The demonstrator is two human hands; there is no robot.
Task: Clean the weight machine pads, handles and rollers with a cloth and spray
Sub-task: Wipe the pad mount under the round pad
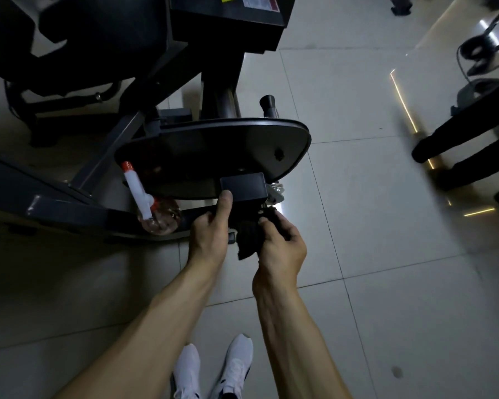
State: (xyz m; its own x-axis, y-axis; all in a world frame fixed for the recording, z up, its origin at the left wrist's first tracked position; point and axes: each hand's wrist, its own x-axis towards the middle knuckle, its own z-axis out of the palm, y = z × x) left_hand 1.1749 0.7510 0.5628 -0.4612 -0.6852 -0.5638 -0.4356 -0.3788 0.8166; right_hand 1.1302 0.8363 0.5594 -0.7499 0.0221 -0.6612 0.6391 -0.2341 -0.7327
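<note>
A dark weight machine fills the upper left, with a flat black oval seat pad (213, 151) at the middle. A black box-shaped bracket (244, 185) juts from under the pad's front edge. My left hand (211, 231) grips the bracket's lower part, thumb pressed up on its left face. My right hand (283, 240) grips a black cloth (247, 237) bunched against the underside of the bracket. A clear spray bottle (159, 217) with a white and red nozzle stands on the machine's base rail, left of my hands.
A black knob handle (267, 103) sticks up behind the pad. The machine's grey frame rails (69, 208) run along the floor at left. Another machine's black legs (458, 145) stand at right. My white shoes (213, 370) are on the pale tiled floor.
</note>
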